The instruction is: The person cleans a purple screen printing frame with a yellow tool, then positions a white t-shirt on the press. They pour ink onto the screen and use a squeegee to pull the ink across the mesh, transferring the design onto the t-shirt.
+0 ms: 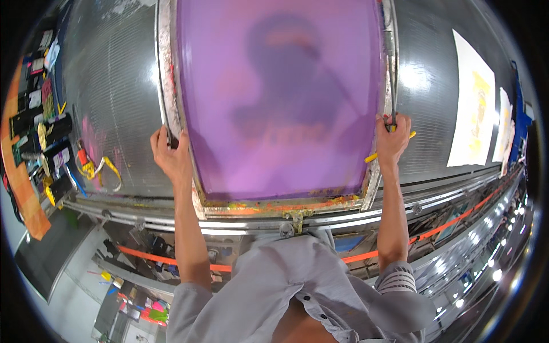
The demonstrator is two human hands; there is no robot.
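Observation:
A screen-printing frame (pixel 170 57) with purple mesh (pixel 280 166) stretched across it lies in front of me. Its near edge (pixel 274 206) is smeared with yellow and orange ink. My left hand (pixel 170 155) is closed at the left side of the frame, thumb and fingers pinching the thin metal strip along it. At the opposite side, my right hand (pixel 392 142) is closed around a yellow-handled tool (pixel 372 157), whose ends stick out on both sides of the fist. What kind of tool it is, I cannot make out. Dark shadows fall on the mesh.
Beneath the frame stretches a dark ribbed table (pixel 114 68). White sheets with yellow prints (pixel 473 103) lie on the right. At far left are a yellow tape measure (pixel 108 166), an orange-handled tool (pixel 82 154) and several dark pouches. A metal rail (pixel 251 227) runs along the near edge.

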